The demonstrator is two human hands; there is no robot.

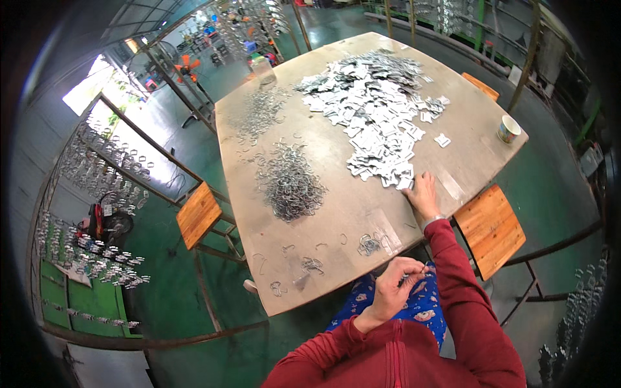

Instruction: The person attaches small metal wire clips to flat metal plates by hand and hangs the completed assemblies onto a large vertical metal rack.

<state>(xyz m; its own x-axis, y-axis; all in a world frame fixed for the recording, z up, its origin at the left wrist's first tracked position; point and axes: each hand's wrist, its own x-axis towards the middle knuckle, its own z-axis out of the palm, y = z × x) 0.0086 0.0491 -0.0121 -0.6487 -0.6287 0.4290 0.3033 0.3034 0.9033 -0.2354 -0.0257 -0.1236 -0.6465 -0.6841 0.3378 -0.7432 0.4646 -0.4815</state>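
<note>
A red jacket (396, 352) is closest. The left hand (394, 283) pinches a small thing (425, 267). The right hand (424, 197) touches the near end of the white pile (381, 129) on the surface (349, 210); its grip is hard to tell.

On my head feed I see the person's right hand (424, 196) at the near edge of a heap of pale flat pieces (375, 116) on the table (343, 210), while the left hand (400, 282) curls its fingers together above the lap, whatever they pinch too small to make out. I also see a dark pile of bent wire hooks (291, 187) left of the heap and a paper cup (509, 129) near the table's right corner.
</note>
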